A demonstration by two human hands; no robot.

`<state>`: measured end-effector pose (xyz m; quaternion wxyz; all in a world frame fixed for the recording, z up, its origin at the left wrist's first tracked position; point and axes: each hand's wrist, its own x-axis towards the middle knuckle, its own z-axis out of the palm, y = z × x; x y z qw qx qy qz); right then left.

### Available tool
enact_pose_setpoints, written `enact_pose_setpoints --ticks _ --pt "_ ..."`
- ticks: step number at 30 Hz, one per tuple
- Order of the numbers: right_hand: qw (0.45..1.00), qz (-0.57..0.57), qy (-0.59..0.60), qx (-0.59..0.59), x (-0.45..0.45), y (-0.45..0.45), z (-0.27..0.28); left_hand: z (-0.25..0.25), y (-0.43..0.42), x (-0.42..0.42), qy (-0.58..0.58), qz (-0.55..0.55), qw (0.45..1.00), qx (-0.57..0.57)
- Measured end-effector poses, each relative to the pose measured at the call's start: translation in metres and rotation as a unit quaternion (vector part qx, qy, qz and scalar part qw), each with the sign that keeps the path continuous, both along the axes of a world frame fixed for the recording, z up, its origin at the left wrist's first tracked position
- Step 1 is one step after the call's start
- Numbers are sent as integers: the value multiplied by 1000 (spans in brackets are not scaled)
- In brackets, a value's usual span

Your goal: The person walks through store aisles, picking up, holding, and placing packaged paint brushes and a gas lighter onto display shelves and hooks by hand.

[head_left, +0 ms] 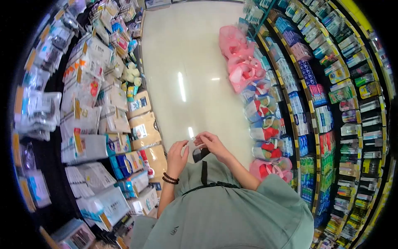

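Both of my hands are raised in front of my waist, close together over the floor. My left hand point(178, 155) has loosely bent fingers, with nothing visible in it. Its wrist carries a dark beaded bracelet point(170, 179). Just to the right, my right hand point(212, 143) reaches inward with its fingers bent and apart, and it too shows nothing held. A small pale glint lies between the fingertips, too small to make out. Under the right hand a dark shoe point(200, 155) shows beyond the hem of the green dress point(224, 211).
A shop aisle with a shiny pale floor point(178, 50) runs ahead. Packaged goods point(89, 103) hang along the left shelves. Shelves of boxed goods point(296, 103) line the right side. Pink bags point(242, 62) and several clear bags with red contents point(265, 130) stand along their foot.
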<state>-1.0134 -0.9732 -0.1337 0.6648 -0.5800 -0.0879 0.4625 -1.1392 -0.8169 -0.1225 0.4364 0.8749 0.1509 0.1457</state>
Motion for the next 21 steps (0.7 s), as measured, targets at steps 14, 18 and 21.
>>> enact_pose_setpoints --ticks 14,18,21 --pt "998 -29 -9 57 278 238 -6 39 192 268 21 -28 999 29" --pt "993 -41 -36 108 371 314 26 76 258 360 11 2 999 -50" --pt "992 -31 -57 105 424 356 38 94 296 409 -9 9 987 -157"
